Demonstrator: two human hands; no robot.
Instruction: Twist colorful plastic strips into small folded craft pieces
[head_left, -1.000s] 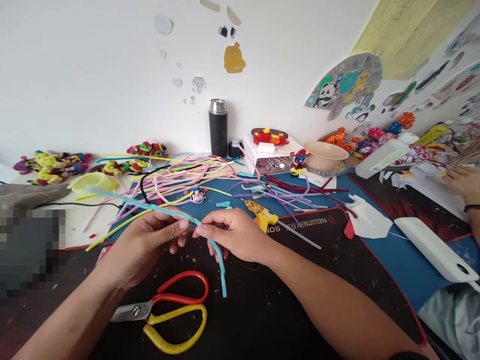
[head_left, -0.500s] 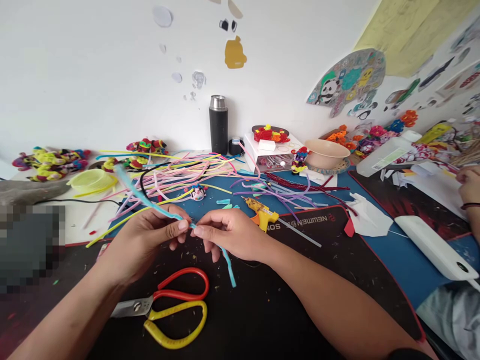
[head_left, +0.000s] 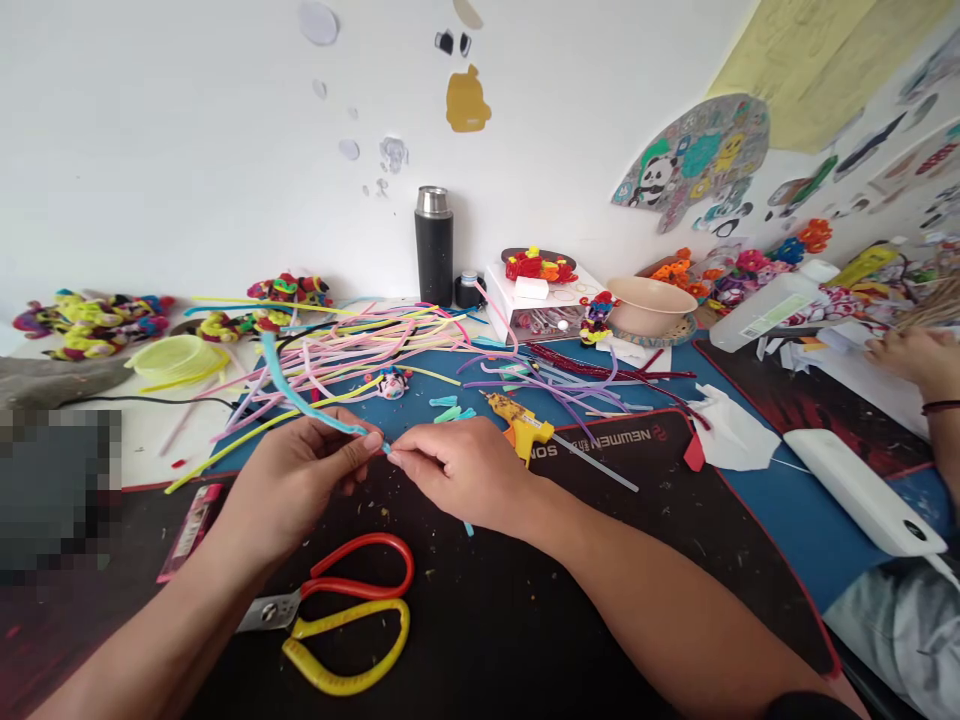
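A light blue pipe cleaner [head_left: 296,398] runs between my two hands over the black desk mat. My left hand [head_left: 300,470] pinches it between thumb and finger, with the longer end curving up and away to the left. Close beside, my right hand [head_left: 461,470] grips the same pipe cleaner; its short end shows below the palm. Scissors [head_left: 349,610] with one red and one yellow handle lie on the mat in front of me, their blades partly behind my left forearm. A yellow glue gun [head_left: 529,430] rests just beyond my right hand.
Pink and yellow pipe cleaners [head_left: 375,335] spread across the back, purple ones [head_left: 555,385] to the right. Behind stand a black thermos [head_left: 434,250] and a beige bowl [head_left: 651,305]. A red packet [head_left: 191,530] lies left. Another person's hand [head_left: 919,355] is at far right.
My right hand has turned over the pipe cleaner, hiding most of its short end. The long end's tip has swung right. The red packet shows more fully beside my left arm.
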